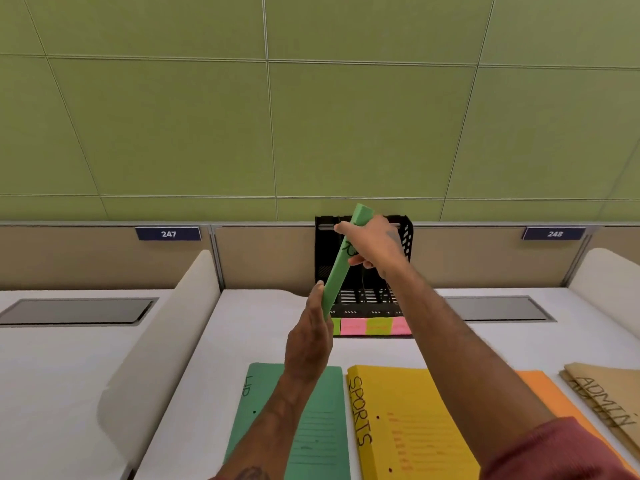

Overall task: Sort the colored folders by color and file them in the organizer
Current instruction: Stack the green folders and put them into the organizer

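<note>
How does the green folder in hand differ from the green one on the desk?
The held green folder is raised, tilted and edge-on before the black organizer, gripped by the left hand and right hand. The desk green folder lies flat beside the yellow folder. Both are green with black handwriting.

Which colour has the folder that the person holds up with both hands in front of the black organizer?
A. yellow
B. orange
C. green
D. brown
C: the left hand and the right hand hold a green folder before the organizer, while the yellow folder, orange folder and brown folder lie flat on the desk.
</note>
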Tool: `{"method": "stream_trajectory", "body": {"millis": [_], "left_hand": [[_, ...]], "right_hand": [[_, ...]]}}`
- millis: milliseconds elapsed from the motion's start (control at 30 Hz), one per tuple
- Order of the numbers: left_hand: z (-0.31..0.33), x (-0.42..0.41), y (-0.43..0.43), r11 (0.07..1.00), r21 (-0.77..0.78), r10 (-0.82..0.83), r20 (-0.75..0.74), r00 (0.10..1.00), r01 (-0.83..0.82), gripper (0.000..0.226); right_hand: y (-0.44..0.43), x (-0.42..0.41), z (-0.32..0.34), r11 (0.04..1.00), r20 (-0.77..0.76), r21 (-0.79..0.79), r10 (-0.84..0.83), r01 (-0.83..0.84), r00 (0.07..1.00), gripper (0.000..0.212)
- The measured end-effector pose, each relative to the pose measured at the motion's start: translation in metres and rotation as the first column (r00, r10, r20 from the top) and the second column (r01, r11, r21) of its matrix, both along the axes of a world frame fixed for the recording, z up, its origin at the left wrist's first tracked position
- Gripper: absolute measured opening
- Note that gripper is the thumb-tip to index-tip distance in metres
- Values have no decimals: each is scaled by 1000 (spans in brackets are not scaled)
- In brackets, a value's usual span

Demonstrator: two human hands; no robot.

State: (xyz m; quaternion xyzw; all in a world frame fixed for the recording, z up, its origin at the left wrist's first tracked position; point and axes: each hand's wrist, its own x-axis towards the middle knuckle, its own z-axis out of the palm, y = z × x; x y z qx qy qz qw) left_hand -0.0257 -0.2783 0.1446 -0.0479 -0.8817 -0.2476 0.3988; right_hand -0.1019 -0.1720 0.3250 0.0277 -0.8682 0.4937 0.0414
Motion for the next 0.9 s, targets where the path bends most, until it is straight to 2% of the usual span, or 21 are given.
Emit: {"method": "stream_trajectory", "body": {"millis": [100, 300, 467, 567, 667, 900], "left_hand": [[3, -17, 10, 1000, 21, -4, 0, 1000, 4, 66], [-5, -47, 2, 999, -17, -32, 91, 995, 33, 59], [-27, -73, -31, 998, -26, -41, 294, 955, 51, 85], [-42, -92, -51, 991, -115, -8, 450, 893, 67, 96], [-59, -111, -69, 970, -230, 75, 583, 809, 77, 92], [-90, -156, -90, 921, -356, 176, 744, 645, 160, 91]], "right_hand": [[3, -15, -2, 1000, 21, -24, 13, -13, 1000, 21], [2, -39, -2, 998, -74, -47, -42, 39, 996, 17], [-3, -54, 3, 995, -214, 13, -92, 97, 973, 23], [-8, -65, 6, 994, -289, -14, -109, 110, 951, 25], [-15, -77, 0, 990, -349, -14, -135, 139, 927, 25], [-32, -115, -31, 982, -383, -50, -186, 180, 905, 28]]}}
